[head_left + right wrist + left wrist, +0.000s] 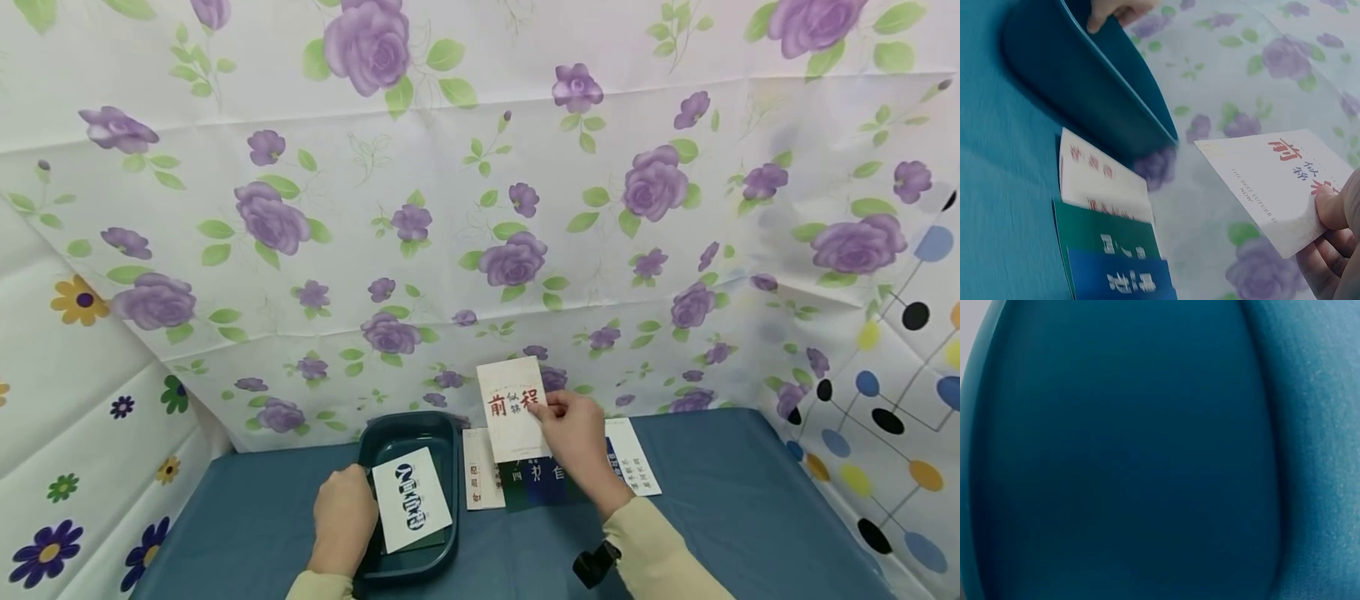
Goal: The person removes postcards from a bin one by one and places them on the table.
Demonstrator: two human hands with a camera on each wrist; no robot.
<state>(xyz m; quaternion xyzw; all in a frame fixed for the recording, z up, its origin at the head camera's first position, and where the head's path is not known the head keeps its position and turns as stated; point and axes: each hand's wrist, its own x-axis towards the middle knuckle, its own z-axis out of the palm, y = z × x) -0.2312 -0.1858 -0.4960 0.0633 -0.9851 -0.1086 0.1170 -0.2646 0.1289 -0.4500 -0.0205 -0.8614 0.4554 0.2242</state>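
My right hand (pixel 581 442) pinches a white card (pixel 510 429) with red and dark blue characters by its right edge, thumb on the printed face. It is held up above a row of cards. My left hand (pixel 343 518) grips the left rim of a dark teal plastic basin (pixel 452 525); the right wrist view shows its fingers over the rim. Inside the basin a white card (pixel 393 508) with blue lettering lies over a green one (pixel 427 537). The left wrist view shows only the basin's blurred outer wall (pixel 1122 456) and the cloth.
Beside the basin stand a cream card (pixel 478 487), a green card (pixel 1094 234), a blue card (pixel 1122 275) and a white card (pixel 637 462), partly overlapping. A blue cloth (pixel 720 508) covers the table. A floral sheet (pixel 450 208) hangs behind it.
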